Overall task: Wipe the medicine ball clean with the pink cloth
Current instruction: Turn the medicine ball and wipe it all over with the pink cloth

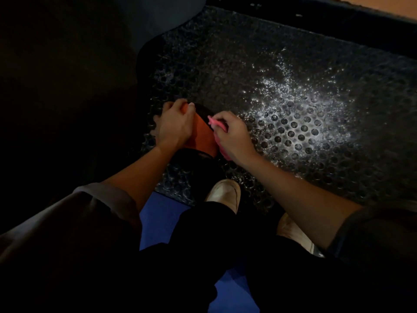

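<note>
2 pale shoes (225, 193) stand where blue floor (158, 222) meets a black perforated mat (293, 109). Just beyond, the medicine ball (200, 134) sits on the mat, the left hand (174, 123) curled over its top and the right hand (234, 136) clutching the pink cloth (216, 124) against its side. White specks dust the mat farther out.

Both bare forearms reach toward the far side, sleeves ending near the elbows. The left hand (174, 125) lies back-up on the medicine ball (200, 135), fingers curled over its far side. Just right of it, the right hand (234, 137) clutches the bunched pink cloth (214, 122) against the ball
</note>
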`<state>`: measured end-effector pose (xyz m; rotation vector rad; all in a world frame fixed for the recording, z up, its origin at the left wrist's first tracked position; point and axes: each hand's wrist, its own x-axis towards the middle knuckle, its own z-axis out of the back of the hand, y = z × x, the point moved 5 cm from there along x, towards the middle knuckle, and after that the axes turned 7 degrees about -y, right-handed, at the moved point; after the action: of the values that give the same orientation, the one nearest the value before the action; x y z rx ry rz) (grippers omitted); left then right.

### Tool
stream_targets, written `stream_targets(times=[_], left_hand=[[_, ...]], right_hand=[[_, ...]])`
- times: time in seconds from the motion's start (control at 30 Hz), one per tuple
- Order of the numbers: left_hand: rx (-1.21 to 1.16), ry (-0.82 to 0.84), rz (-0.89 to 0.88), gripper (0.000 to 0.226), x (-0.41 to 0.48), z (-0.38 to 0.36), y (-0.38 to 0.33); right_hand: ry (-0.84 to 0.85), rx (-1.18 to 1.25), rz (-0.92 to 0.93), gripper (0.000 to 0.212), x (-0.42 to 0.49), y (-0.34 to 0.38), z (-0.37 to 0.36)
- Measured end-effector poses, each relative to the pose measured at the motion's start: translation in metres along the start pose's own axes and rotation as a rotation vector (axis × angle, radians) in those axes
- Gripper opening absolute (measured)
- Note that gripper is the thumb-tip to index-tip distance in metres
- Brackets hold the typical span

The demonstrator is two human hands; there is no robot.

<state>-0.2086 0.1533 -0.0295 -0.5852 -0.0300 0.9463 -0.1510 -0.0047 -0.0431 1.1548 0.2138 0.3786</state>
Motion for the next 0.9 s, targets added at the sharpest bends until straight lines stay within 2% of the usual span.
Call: stream_targets(times=[0.17, 0.3, 0.53, 0.63, 0.7, 0.77, 0.83, 0.9], left_hand=[[-0.008, 0.008, 0.028, 0.043, -0.003, 0.002, 0.001], [-0.033, 0.001, 0.083, 0.047, 0.003, 0.005, 0.004], [0.002, 0.104, 0.080, 0.048, 0.000, 0.007, 0.006], [-0.061, 0.046, 0.202, 0.054, -0.001, 0.015, 0.021], [-0.078, 0.021, 0.194, 0.056, -0.008, 0.019, 0.028], [-0.134, -0.003, 0.145, 0.047, -0.013, 0.022, 0.035], [-0.175, -0.035, 0.113, 0.032, -0.020, 0.022, 0.045], [-0.161, -0.070, 0.110, 0.027, -0.030, 0.020, 0.051]], right_hand=[[-0.035, -0.066, -0.079, 0.010, 0.001, -0.017, 0.006], [0.027, -0.026, 0.068, 0.006, -0.005, 0.006, -0.005], [0.024, -0.053, -0.107, 0.011, 0.012, -0.011, 0.004], [0.113, -0.032, -0.093, 0.006, 0.018, -0.003, 0.003], [0.217, -0.014, -0.090, 0.008, 0.020, 0.002, -0.001], [0.236, -0.013, -0.053, 0.011, 0.022, 0.008, -0.006], [0.168, -0.050, -0.026, 0.009, 0.025, 0.011, -0.011], [0.146, -0.121, -0.008, 0.005, 0.024, 0.018, -0.018]])
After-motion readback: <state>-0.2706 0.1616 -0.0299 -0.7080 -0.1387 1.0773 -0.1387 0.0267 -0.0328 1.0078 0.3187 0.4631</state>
